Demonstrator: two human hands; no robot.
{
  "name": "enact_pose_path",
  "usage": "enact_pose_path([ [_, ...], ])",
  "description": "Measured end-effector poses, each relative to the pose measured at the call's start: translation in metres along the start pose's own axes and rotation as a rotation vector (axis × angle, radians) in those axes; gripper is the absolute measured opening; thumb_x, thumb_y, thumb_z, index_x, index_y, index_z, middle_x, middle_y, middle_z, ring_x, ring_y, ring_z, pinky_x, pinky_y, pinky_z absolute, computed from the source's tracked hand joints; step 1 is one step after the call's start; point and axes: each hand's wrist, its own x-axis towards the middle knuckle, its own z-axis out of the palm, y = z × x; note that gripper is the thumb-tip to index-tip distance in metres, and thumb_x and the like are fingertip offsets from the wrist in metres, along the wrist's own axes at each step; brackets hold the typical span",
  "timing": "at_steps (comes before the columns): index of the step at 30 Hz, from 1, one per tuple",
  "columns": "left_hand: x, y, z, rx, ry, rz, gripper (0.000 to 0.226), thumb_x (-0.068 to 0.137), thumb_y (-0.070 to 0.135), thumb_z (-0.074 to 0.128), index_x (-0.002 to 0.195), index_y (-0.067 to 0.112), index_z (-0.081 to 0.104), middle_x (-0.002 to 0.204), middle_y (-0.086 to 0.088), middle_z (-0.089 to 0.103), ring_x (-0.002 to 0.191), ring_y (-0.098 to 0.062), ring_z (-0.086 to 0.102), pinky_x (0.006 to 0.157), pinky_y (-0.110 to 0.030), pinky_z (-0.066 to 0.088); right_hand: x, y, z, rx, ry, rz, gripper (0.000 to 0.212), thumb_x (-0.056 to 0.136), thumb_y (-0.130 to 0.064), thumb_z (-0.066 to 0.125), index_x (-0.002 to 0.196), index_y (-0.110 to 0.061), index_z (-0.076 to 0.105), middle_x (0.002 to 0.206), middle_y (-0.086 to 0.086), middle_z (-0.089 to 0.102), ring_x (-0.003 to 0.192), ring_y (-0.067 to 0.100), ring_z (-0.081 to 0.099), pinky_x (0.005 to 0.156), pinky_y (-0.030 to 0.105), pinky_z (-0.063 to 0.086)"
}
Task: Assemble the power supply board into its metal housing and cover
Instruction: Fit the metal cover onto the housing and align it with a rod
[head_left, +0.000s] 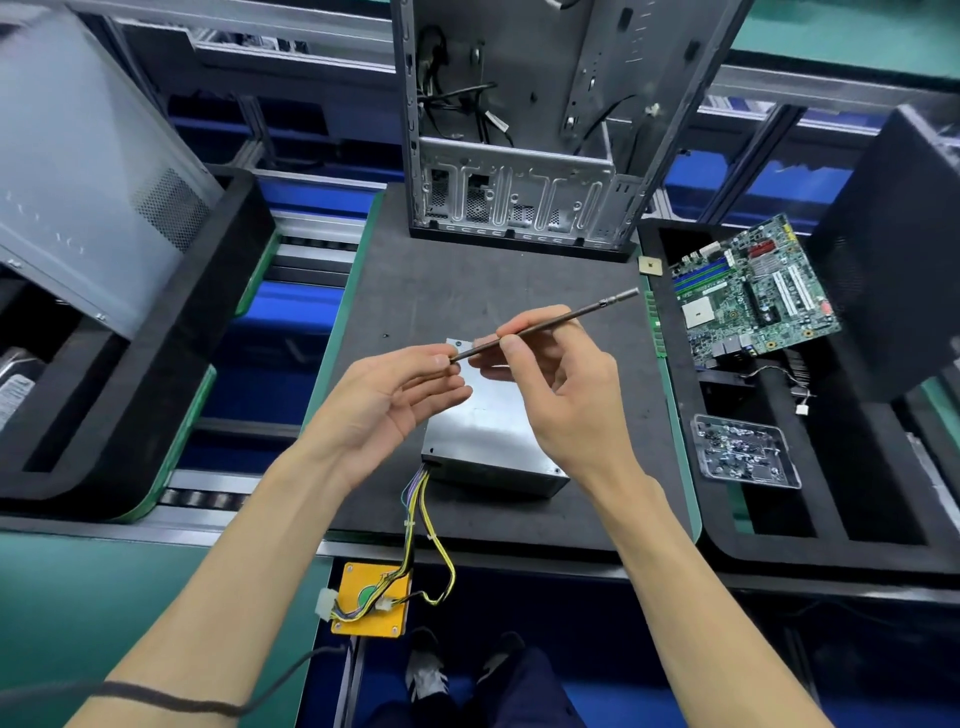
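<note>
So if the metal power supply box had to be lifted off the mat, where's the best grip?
Probably across the two long side walls of the power supply box, hands coming from left and right. The near end has the wire bundle exiting.

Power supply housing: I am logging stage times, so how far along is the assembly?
Done, apparently: the closed grey metal power supply box sits on the dark mat, cover on, coloured wires trailing out. In hand: the right hand holds a thin dark screwdriver bit; the left hand pinches something at its tip, probably a screw. Left: likely fastening the cover.
</note>
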Motion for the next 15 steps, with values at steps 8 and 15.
enact_pose_path([
  [8, -0.004, -0.006, -0.021, 0.071, 0.006, 0.009, 0.02, 0.084, 0.015, 0.069, 0.099, 0.008, 0.08, 0.096, -0.018, 0.073, 0.088, -0.029, 0.074, 0.075, -0.032, 0.06, -0.006, 0.01, 0.004, 0.032, 0.03, 0.07, 0.013, 0.103, -0.008, 0.055, 0.1, -0.02, 0.059, 0.089, 0.007, 0.077, 0.087, 0.024, 0.078, 0.076, 0.038, 0.064],
  [15, -0.019, -0.041, -0.063, 0.678, 0.219, 0.013, 0.022, 0.083, 0.012, 0.08, 0.105, 0.016, 0.075, 0.097, -0.003, 0.077, 0.091, -0.015, 0.073, 0.082, -0.025, 0.058, -0.016, 0.026, 0.009, -0.149, -0.209, 0.117, 0.013, 0.101, -0.018, 0.056, 0.096, -0.029, 0.06, 0.089, 0.0, 0.073, 0.085, 0.022, 0.076, 0.079, 0.045, 0.063],
])
